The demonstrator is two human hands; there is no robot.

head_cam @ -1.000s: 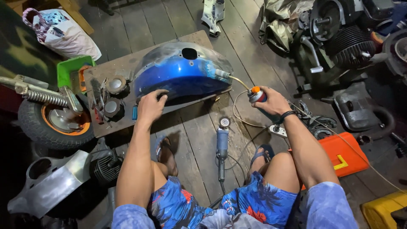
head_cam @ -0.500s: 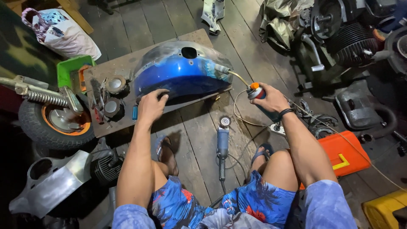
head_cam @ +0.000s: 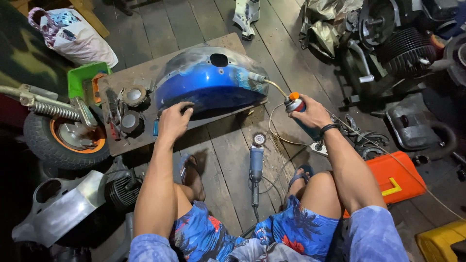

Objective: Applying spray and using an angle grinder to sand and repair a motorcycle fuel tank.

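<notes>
A blue motorcycle fuel tank [head_cam: 208,82] with a bare grey top lies on a low wooden board [head_cam: 141,77]. My left hand [head_cam: 174,120] rests flat against the tank's near lower edge. My right hand [head_cam: 313,114] grips a gas torch canister [head_cam: 297,107] with an orange cap, whose bent metal nozzle points at the tank's right end. An angle grinder [head_cam: 256,157] lies on the plank floor between my knees.
Round metal parts [head_cam: 130,107] sit on the board's left. A small wheel [head_cam: 65,138] with an orange hub, a green tray [head_cam: 82,80], a bag [head_cam: 73,34], a metal cover [head_cam: 60,206], an orange case [head_cam: 395,177] and engine parts [head_cam: 398,39] surround me.
My right hand has shifted the torch slightly, keeping its nozzle at the tank's right end. My left hand stays on the tank.
</notes>
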